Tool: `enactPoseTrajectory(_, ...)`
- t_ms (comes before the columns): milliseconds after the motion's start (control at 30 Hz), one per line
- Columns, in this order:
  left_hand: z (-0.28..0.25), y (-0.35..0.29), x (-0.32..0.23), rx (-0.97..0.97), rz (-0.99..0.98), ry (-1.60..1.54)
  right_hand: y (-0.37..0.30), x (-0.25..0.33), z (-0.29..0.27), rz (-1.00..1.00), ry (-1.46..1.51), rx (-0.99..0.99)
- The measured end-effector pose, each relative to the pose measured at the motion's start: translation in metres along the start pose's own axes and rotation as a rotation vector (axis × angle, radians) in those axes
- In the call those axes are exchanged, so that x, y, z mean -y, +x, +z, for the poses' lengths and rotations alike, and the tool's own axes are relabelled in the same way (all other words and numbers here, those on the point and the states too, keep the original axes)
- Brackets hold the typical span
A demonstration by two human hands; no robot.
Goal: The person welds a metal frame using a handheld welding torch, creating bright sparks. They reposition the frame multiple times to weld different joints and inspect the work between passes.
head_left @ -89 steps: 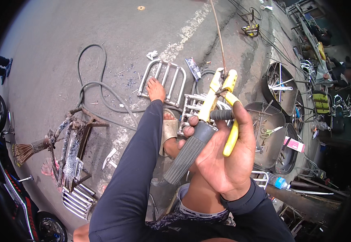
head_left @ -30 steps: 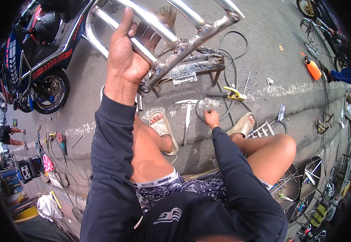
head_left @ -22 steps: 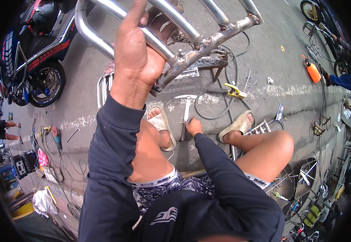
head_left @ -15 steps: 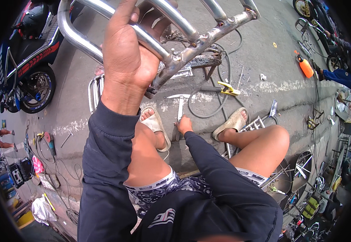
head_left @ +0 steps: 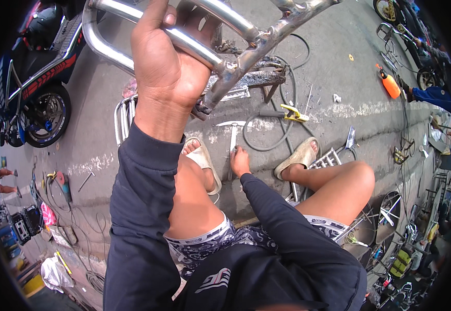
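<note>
My left hand [head_left: 166,72] is raised and wrapped round one bar of a welded tubular metal frame [head_left: 243,59], shiny on the tubes and brown at the weld joints. The frame is tilted, and its upper part runs out of view. Low between my feet, my right hand [head_left: 240,159] grips the handle of a chipping hammer [head_left: 234,133] with a slim, pointed head. Just beyond the hammer lies a yellow-jawed welding electrode holder [head_left: 294,113] on its dark cable. Under the raised frame stands a rough, spattered metal stand [head_left: 264,79], partly hidden by it.
A parked motorcycle [head_left: 44,111] is at the left, near an angle grinder [head_left: 63,182]. An orange spray bottle [head_left: 389,85] stands at the right by a person's blue trouser leg [head_left: 435,99]. More tubular racks [head_left: 126,116] and a spoked wheel [head_left: 388,216] flank me. Cables [head_left: 287,140] cross the ground.
The metal frame has come closer and tilted, its right end rising out of view, with my left hand still round it. My right hand and the hammer have shifted slightly right.
</note>
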State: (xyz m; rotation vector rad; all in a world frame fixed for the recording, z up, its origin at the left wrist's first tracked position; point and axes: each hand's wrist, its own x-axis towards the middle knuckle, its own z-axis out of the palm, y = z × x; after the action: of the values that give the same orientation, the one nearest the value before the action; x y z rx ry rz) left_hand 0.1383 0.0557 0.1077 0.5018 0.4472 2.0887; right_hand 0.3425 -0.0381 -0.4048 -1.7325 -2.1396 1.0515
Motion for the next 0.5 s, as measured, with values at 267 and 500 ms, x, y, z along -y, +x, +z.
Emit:
enactPoseTrajectory(267, 0.010, -0.005, 0.009, -0.033, 0.133, 0.099, 0.006, 0.022, 0.007, 0.156, -0.229, 0.297)
enactPoseTrajectory(500, 0.010, -0.014, 0.017, 0.164, 0.287, 0.210, 0.008, 0.026, -0.009, 0.274, -0.231, 0.331)
